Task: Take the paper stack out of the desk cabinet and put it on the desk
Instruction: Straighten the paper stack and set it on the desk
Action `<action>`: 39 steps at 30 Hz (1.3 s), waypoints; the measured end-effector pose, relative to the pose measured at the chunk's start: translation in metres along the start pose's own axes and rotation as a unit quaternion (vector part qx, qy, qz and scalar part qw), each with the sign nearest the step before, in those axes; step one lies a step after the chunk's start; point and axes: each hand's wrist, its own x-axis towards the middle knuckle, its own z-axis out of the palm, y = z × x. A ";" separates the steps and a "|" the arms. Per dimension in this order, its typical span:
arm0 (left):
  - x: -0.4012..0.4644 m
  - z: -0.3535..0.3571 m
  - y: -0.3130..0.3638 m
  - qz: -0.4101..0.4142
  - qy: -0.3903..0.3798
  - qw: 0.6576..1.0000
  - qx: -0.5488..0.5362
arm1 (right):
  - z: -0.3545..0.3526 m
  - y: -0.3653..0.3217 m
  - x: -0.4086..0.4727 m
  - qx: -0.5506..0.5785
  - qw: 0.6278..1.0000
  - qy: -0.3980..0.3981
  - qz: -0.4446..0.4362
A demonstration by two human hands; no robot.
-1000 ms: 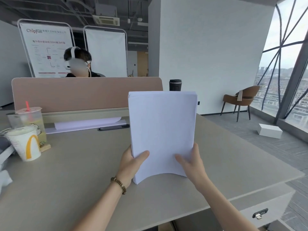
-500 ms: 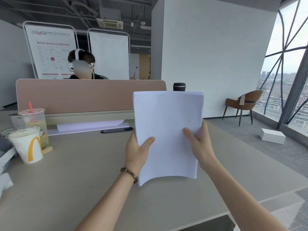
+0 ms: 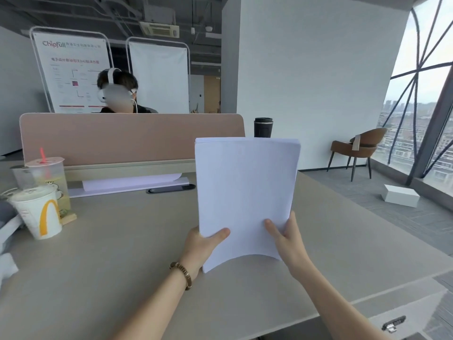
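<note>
One paper stack, pinched in my left hand and right hand, lowered since a moment ago, nearing the worktop.

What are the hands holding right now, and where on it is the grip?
The paper stack, upright over the desk. Left hand and right hand grip its lower side edges, thumbs on the front sheet.

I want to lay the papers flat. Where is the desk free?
Free: the wide desk patch between the paper stack and the McDonald's cup, and the strip right of the stack. Crowded: the left edge, with cups.
</note>
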 end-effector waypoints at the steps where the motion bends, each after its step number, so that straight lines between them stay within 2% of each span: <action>1: 0.000 -0.001 -0.003 -0.002 -0.001 1.000 0.007 | -0.001 0.005 -0.002 0.003 1.000 -0.007 0.010; 9: 0.005 0.008 -0.006 0.025 0.044 0.997 0.064 | -0.004 0.014 0.002 0.002 1.000 -0.005 0.020; 13: 0.005 0.026 0.005 0.070 0.078 0.989 0.108 | -0.020 0.009 0.010 -0.013 0.999 0.006 0.041; 17: 0.001 0.051 0.024 0.103 0.063 0.988 0.102 | -0.045 0.003 0.019 -0.030 0.997 0.032 0.057; 22: 0.006 0.091 0.029 0.066 0.038 0.992 0.102 | -0.087 0.001 0.031 -0.069 0.994 0.056 0.064; 31: 0.030 0.163 0.015 0.039 0.047 0.989 0.134 | -0.145 0.027 0.075 -0.133 0.985 0.066 0.089; 39: 0.083 0.218 0.006 0.058 0.054 0.968 0.237 | -0.186 0.056 0.144 -0.207 0.969 0.081 0.105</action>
